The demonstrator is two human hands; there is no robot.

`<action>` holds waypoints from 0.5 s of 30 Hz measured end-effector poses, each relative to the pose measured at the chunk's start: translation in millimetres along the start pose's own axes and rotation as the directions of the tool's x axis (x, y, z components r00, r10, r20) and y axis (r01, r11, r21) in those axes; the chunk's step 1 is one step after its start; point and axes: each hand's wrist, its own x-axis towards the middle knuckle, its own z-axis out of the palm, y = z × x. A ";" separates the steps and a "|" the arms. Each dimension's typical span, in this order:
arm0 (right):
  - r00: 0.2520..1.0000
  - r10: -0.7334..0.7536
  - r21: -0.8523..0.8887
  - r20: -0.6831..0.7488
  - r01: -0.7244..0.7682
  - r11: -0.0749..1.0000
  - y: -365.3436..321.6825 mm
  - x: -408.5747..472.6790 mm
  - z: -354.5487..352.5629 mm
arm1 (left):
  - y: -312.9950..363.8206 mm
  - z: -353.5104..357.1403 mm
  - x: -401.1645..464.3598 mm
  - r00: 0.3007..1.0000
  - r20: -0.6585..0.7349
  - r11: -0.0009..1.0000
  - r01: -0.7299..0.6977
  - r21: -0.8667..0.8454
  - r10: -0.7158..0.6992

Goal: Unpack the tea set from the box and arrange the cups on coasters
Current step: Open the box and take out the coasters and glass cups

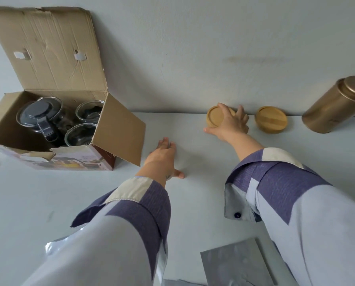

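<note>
coaster [214, 116] — gripped by right hand [232, 124]; left hand [162, 153] flat — fingers spread.

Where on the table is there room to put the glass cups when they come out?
Bare table lies between the box and the right hand gripping one coaster. More lies in front of the box. It is crowded along the wall: second coaster, gold tin.

bronze tin [337, 106] by the wall (upright), grey pouch [234, 263] near

Two coasters [215, 116] [271, 119], two cups [89, 111] [79, 134], one teapot [39, 115], one box [119, 129], one tin [335, 105].
</note>
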 end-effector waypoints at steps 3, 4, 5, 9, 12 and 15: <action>0.999 -0.016 0.137 0.030 0.012 0.991 -4.0 -18.8 1.2 | 2.6 2.6 -11.2 0.999 -0.038 0.999 0.011 -0.048 -0.013; 0.998 -0.014 0.214 0.062 0.001 0.977 -7.6 -25.7 0.9 | 3.5 3.9 -17.3 0.997 -0.069 0.998 0.010 -0.059 -0.014; 0.996 -0.016 0.270 0.093 -0.010 0.963 -12.6 -33.9 -0.2 | 3.9 5.1 -24.0 0.994 -0.111 0.998 0.001 -0.062 -0.008; 0.988 -0.095 0.331 0.125 0.049 0.942 -50.1 -71.8 -3.1 | -14.6 -6.7 -54.3 0.929 -0.366 0.998 -0.056 -0.027 0.043; 0.979 -0.184 0.360 0.093 0.139 0.923 -92.6 -100.2 -0.7 | -50.5 -37.0 -75.8 0.829 -0.553 0.996 -0.081 0.030 0.084; 0.957 -0.280 0.358 0.079 0.234 0.904 -138.3 -126.2 5.3 | -98.4 -66.5 -96.3 0.698 -0.716 0.999 -0.036 0.005 0.028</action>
